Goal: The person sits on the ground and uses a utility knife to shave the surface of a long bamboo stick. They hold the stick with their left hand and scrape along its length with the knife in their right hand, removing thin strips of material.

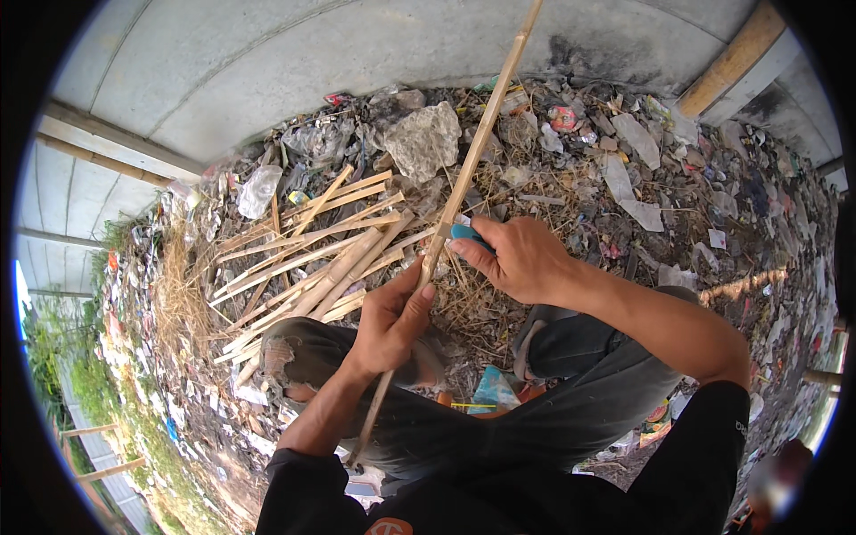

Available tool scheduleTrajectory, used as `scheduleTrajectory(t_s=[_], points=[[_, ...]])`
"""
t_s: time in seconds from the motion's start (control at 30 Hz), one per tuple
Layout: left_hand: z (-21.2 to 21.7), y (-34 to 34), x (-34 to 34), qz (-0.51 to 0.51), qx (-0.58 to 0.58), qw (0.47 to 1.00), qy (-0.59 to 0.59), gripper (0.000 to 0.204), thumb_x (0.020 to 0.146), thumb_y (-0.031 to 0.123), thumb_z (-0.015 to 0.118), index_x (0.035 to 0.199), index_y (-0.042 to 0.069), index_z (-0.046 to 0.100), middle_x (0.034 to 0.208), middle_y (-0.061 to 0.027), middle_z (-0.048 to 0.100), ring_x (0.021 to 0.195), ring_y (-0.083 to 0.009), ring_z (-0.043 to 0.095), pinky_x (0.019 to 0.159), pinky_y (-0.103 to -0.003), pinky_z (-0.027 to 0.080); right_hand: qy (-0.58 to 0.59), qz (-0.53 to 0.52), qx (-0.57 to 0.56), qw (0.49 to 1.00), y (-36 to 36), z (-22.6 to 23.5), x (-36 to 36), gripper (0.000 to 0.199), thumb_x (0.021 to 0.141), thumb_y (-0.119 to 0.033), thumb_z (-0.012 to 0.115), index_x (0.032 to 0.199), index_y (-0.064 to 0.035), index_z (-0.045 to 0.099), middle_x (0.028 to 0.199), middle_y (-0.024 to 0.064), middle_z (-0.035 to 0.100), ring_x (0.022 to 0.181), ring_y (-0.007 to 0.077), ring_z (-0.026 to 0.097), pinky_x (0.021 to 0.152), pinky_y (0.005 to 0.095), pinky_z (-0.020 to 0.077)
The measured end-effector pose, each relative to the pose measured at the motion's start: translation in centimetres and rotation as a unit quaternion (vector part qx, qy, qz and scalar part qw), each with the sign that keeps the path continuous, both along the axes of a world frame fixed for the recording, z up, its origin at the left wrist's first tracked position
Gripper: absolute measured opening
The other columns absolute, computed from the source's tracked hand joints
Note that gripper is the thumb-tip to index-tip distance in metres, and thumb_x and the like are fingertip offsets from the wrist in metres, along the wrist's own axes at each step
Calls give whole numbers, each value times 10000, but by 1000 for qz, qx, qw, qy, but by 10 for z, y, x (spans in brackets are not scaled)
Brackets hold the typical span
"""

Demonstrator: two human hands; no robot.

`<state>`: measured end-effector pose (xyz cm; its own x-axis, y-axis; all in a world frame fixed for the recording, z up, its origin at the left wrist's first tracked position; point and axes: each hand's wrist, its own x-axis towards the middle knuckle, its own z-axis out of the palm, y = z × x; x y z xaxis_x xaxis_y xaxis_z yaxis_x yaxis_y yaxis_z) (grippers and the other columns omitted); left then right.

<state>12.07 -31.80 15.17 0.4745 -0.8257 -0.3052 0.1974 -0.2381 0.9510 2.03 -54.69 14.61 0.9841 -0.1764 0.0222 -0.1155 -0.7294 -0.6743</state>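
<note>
A long, thin bamboo strip (pixel 481 138) slants from beside my left leg up toward the grey wall. My left hand (pixel 392 319) is closed around it below its middle, the thumb lying along it. In my right hand (pixel 526 256) is a teal-handled utility knife (pixel 467 234), gripped with thumb and fingers. Its blade lies across the strip just above my left hand. Much of the knife's handle is hidden in my fingers. To the left of the strip, a loose pile of split bamboo pieces (pixel 308 259) rests on the ground by my left knee.
Litter and plastic scraps (pixel 633 201) cover the ground all round. A large rock (pixel 423 143) sits near the concrete wall (pixel 294 62). Dry straw (pixel 183 285) lies at the left. My bent legs (pixel 588 401) frame a blue-patterned piece (pixel 494 390). A bamboo post (pixel 736 58) leans at upper right.
</note>
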Motion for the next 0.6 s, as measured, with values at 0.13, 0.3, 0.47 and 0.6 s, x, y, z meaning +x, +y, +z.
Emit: scheduleTrajectory(t_s=[0.13,0.3,0.47,0.6], points=[[-9,6,0,-16,-9,1000,24,525,1104,191,559,1554,-39,418,769,92,477,639,-2,402,565,-195,328,-45,28,-31,998,18,-10,-11,528,1065,-518,530,940,-12,618,575,187,602,558,420,648,509,510,483],[0,3,-1,-14,12,1000,-4,505,1098,188,563,1531,-44,442,755,92,477,630,-1,398,558,-201,319,-36,-4,-32,999,-6,-7,3,496,1068,-499,519,939,-29,611,614,191,636,578,430,660,523,527,496],[-9,10,0,-32,-9,999,-9,507,1095,187,562,1526,-53,443,767,84,494,637,-3,403,560,-206,329,-69,25,-47,996,15,-15,-9,489,1070,-493,531,950,-25,611,601,184,622,561,414,650,520,505,492],[-6,15,0,-27,-10,1000,10,520,1091,188,571,1531,-56,442,772,82,495,653,1,405,572,-200,332,-13,-75,18,997,-35,-12,10,532,1092,-508,464,949,-25,634,590,195,611,547,422,632,526,521,481]])
